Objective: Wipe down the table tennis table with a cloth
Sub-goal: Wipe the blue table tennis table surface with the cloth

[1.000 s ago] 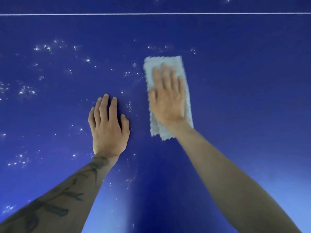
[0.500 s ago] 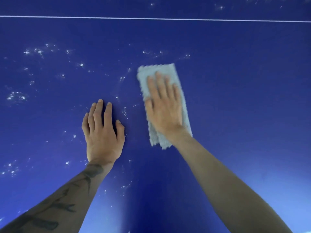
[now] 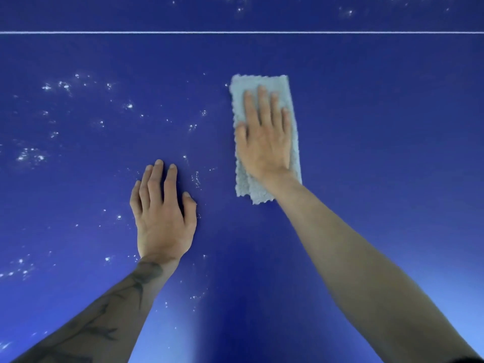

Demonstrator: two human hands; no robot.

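The blue table tennis table (image 3: 379, 153) fills the view. A folded light grey cloth (image 3: 262, 82) lies flat on it, right of centre. My right hand (image 3: 264, 137) presses down on the cloth with straight fingers pointing away from me. My left hand (image 3: 163, 210) rests flat on the bare table surface, nearer to me and left of the cloth, fingers straight. White specks of dust (image 3: 31, 155) dot the table left of the cloth and around my left hand.
A thin white line (image 3: 235, 32) runs across the table at the far side. More white specks (image 3: 348, 12) lie beyond the line. The surface right of the cloth looks free of specks.
The cloth under my right hand has slid to the right and a little farther from me. The white line sits lower in view. My left hand stays flat on the table.
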